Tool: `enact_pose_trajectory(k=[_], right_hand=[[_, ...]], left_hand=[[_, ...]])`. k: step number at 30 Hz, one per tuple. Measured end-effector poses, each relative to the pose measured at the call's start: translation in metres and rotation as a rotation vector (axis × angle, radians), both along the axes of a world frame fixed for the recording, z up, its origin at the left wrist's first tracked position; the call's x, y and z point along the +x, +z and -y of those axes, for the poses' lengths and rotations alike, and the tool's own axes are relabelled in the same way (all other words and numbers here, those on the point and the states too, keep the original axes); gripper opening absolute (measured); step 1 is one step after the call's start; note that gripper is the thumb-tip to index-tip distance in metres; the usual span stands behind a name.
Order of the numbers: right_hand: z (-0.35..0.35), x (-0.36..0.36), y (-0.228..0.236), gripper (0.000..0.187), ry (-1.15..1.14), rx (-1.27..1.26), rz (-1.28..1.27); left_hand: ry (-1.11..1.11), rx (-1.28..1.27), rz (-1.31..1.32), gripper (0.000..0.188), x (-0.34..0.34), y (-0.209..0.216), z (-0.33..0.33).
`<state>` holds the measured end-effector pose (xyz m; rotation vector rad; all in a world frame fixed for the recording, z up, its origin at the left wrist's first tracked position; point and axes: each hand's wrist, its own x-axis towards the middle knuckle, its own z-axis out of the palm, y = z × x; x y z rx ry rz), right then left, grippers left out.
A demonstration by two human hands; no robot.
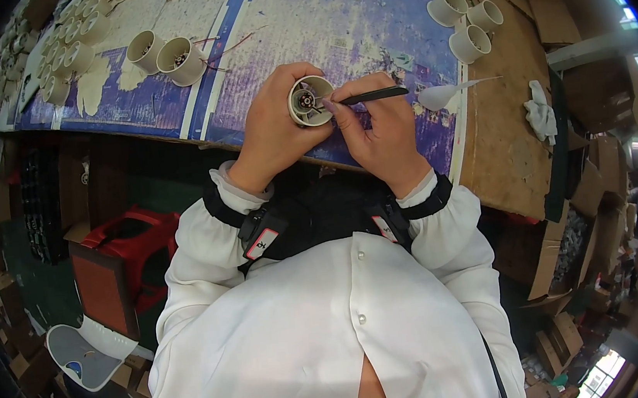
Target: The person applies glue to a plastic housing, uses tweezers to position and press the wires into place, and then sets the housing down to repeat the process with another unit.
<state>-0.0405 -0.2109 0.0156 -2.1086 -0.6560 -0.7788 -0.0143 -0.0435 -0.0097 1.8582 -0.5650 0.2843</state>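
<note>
Over the near edge of the worktable point(503, 137), midway along, left hand point(272, 118) wraps a white round plastic cup point(296, 116), mouth up, probably to steady it and keep the dark round part point(307, 101) inside visible. Right hand point(385, 126) pinches a slim black pen-like tool point(374, 95) narrowly at the cup's rim, likely for fine control. More white cups point(466, 43) cluster far left and right, presumably within reach. Blue-purple cardboard sheet point(256, 46) bears small white labels point(339, 42), print too small to read.

Two hands point(274, 126) point(389, 122), one black tool point(376, 95), over twenty pale cups point(313, 86).
</note>
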Motion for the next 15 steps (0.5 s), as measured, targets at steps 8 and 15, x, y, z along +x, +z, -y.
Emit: enact_pose_trajectory(k=[8,15], right_hand=[[0.009,-0.013,0.015,0.009,-0.022,0.213,-0.171],[0.109,-0.069,0.048,0.016,-0.417,-0.196,-0.010]], left_hand=[[-0.002,-0.005,-0.023,0.051,0.004,0.003,0.005],[0.079,0.022,-0.027,0.051,0.002,-0.002,-0.004]])
